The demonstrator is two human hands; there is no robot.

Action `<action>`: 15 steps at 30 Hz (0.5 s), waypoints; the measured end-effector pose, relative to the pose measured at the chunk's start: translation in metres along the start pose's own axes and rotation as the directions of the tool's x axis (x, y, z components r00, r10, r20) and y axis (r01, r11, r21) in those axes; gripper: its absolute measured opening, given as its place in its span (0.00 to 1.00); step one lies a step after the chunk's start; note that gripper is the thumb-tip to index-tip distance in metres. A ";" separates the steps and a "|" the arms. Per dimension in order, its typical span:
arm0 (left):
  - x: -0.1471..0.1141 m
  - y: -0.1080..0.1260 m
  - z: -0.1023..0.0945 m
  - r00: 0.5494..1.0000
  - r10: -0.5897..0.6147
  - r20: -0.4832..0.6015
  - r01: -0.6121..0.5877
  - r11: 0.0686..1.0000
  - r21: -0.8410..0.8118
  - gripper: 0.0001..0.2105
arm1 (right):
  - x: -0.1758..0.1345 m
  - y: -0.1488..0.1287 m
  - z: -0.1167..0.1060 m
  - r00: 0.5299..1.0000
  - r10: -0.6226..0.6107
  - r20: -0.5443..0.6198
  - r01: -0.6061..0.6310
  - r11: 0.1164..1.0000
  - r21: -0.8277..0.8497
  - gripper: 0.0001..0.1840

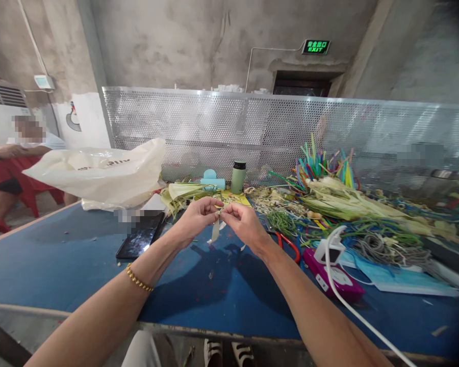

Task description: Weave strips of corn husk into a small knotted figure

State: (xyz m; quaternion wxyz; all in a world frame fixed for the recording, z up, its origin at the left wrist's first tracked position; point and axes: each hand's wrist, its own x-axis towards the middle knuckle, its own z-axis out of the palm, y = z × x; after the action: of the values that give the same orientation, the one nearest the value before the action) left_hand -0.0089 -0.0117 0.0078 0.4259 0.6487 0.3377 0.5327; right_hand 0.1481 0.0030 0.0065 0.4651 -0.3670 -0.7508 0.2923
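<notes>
In the middle of the view, above the table, my left hand (197, 218) and my right hand (245, 224) meet at the fingertips. Both are closed in a pinch on a narrow pale strip of corn husk (215, 232), whose end hangs down between them. The fingers hide its upper part. Behind my left hand lies a bundle of greenish-yellow corn husks (176, 196). Red-handled scissors (290, 245) rest beside my right wrist, their blades partly covered.
The blue table (80, 255) carries a tablet (141, 237), a large plastic bag (110, 176), a green bottle (238, 177), more husks (340, 199), coiled cords (386, 247) and a purple power strip (334, 278) with a white cable. Behind stands a perforated metal screen (199, 122). A person sits far left.
</notes>
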 end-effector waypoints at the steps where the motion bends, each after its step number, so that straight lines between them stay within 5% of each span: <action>1: 0.000 0.000 0.000 1.000 0.007 0.009 -0.007 1.000 -0.001 0.13 | 0.000 0.000 0.000 1.000 0.000 -0.005 0.000 1.000 -0.002 0.08; 10: -0.001 0.004 -0.003 0.994 0.099 0.042 -0.099 0.995 0.000 0.13 | -0.002 -0.004 0.001 0.998 0.040 -0.040 -0.037 0.997 0.073 0.09; 15: 0.002 0.001 -0.005 0.995 0.101 0.008 -0.101 0.995 -0.009 0.17 | -0.003 -0.004 0.000 0.992 -0.118 -0.045 0.117 0.993 -0.022 0.11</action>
State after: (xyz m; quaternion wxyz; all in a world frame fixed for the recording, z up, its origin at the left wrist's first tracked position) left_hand -0.0134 -0.0095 0.0099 0.4028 0.6654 0.3004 0.5521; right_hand 0.1480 -0.0018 0.0079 0.4951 -0.3332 -0.7629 0.2488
